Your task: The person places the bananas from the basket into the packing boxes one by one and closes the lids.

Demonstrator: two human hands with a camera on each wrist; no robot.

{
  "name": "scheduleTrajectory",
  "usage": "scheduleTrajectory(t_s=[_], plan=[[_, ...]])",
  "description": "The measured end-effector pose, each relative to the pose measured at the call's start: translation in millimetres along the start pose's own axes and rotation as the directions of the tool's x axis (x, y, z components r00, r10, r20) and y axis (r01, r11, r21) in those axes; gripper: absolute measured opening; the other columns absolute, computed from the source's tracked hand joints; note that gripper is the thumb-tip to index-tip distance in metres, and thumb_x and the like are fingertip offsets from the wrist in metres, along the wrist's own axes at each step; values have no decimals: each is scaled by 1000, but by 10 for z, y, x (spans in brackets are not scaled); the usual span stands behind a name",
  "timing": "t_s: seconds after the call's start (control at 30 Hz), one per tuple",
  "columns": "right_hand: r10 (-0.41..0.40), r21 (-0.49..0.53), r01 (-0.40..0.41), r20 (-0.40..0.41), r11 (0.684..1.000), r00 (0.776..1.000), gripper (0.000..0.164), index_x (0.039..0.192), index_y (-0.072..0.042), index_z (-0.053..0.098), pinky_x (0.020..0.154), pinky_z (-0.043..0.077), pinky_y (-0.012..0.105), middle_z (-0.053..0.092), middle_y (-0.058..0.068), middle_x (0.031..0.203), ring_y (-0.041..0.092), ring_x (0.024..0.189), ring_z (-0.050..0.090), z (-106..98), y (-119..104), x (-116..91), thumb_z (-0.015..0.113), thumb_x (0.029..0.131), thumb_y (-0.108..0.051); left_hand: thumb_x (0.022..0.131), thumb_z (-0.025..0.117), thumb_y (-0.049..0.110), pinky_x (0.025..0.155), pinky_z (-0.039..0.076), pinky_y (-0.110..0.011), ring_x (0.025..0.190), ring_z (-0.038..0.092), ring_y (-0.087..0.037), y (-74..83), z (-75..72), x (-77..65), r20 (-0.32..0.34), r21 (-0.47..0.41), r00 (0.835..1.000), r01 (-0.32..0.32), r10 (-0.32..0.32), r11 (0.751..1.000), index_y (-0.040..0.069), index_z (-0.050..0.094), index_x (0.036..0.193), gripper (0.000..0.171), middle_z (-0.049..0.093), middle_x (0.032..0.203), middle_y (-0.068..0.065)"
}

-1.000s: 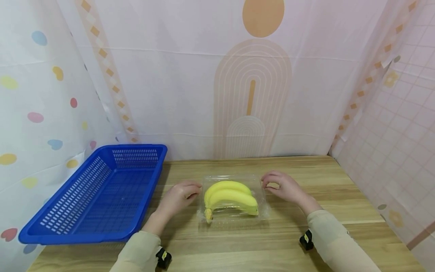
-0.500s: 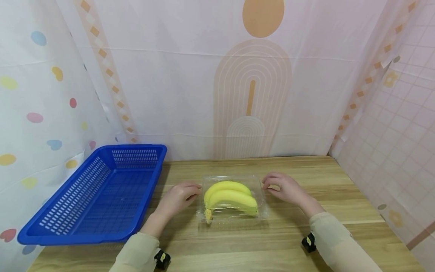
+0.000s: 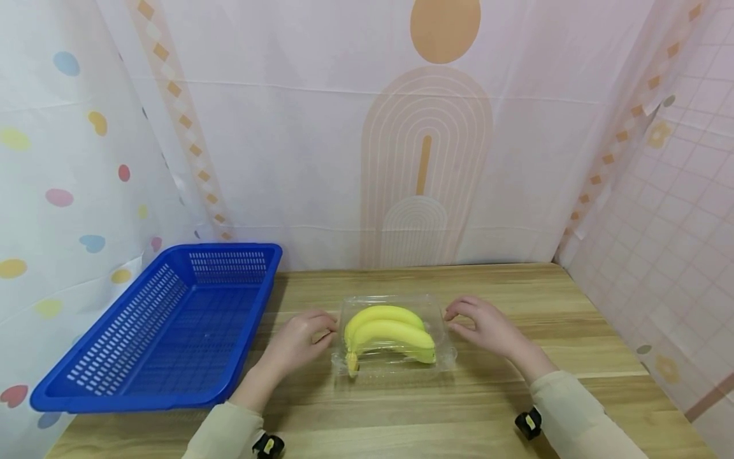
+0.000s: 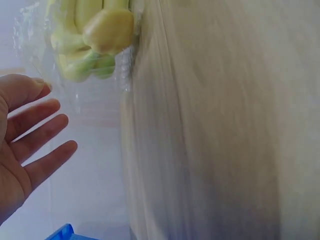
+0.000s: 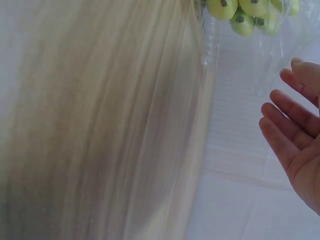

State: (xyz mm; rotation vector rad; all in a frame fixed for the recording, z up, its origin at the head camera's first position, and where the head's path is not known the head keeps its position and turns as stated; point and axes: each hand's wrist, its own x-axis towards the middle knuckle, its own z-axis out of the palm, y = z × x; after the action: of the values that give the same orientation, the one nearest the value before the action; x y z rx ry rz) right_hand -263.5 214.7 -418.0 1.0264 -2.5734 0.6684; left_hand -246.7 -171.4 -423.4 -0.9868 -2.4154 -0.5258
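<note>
A clear plastic clamshell box (image 3: 395, 371) sits on the table with a bunch of yellow bananas (image 3: 392, 335) inside. Beside its left edge is my left hand (image 3: 301, 341), and in the left wrist view its fingers (image 4: 47, 132) are spread and hold nothing. My right hand (image 3: 487, 328) stands just off the box's right edge; its fingers (image 5: 287, 120) are loosely bent with nothing between them. The bananas' blunt ends (image 5: 240, 12) show through the plastic in the right wrist view. Whether a fingertip of the left hand touches the box I cannot tell.
A blue slotted plastic basket (image 3: 195, 344) stands at the left of the wooden table (image 3: 436, 424). Patterned curtains (image 3: 298, 159) hang behind the table and along both sides. A small black device (image 3: 527, 422) is strapped near each wrist.
Both hands have drawn slightly outward from the box, and their fingers have loosened from its edges. The box, bananas and basket keep their places.
</note>
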Motion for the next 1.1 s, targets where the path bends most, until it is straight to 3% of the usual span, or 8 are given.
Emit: scheduleTrajectory(t_s=[0.2,0.33,0.47,0.6,0.73,0.83,0.97,1.1], plan=[[48,33,-47,-12,998,999,7,96,-15,71,90,53,45,67,1,107,23,102,63,-12,-85,-64,73,90,-13,79,79,4,76,57,-36,86,67,-18,101,-44,-24,14,-83,994,106,-105,991,12,73,83,11,71,90,-1],[84,82,-81,-26,993,996,6,95,-16,70,88,54,42,66,-2,106,20,100,63,-20,-144,-97,73,91,-13,82,78,5,73,58,-36,85,68,-19,172,-66,-52,40,-146,978,210,-207,967,12,73,85,9,71,90,-1],[162,163,-159,-6,974,987,5,95,-15,69,87,55,40,65,-3,104,20,99,63,-32,-203,-127,72,92,-14,86,75,6,70,59,-32,86,68,-20,232,-90,-81,90,-224,943,334,-321,916,10,74,92,7,70,93,-2],[248,281,-246,29,928,968,8,99,-8,68,86,56,38,64,4,104,26,100,65,-33,-257,-153,70,93,-11,87,75,9,73,58,-33,87,68,-19,272,-107,-105,139,-297,887,461,-440,836,6,73,100,14,71,97,-4],[315,378,-315,63,871,947,17,107,0,65,84,57,37,66,9,105,28,99,65,-41,-308,-181,69,93,-9,87,76,12,73,57,-33,89,67,-19,292,-123,-133,197,-376,810,583,-552,721,2,72,107,23,71,100,-6],[359,427,-360,85,829,929,24,112,3,62,83,56,35,66,11,108,25,97,64,-41,-332,-208,68,94,-11,88,75,13,70,59,-33,92,67,-22,293,-132,-158,272,-490,753,644,-599,587,-3,68,115,32,70,103,-9],[397,546,-395,121,739,910,35,121,11,55,82,58,36,64,20,113,28,98,63,-34,-354,-248,67,95,-9,92,71,11,74,60,-41,98,65,-30,284,-132,-198,389,-647,718,659,-578,384,-15,55,128,47,65,112,-20],[431,684,-444,205,579,879,52,134,19,40,83,58,39,57,29,118,35,104,61,-34,-383,-285,64,96,-8,94,66,8,81,58,-46,102,64,-33,298,-117,-223,486,-720,695,662,-530,207,-22,40,135,57,58,120,-29]])
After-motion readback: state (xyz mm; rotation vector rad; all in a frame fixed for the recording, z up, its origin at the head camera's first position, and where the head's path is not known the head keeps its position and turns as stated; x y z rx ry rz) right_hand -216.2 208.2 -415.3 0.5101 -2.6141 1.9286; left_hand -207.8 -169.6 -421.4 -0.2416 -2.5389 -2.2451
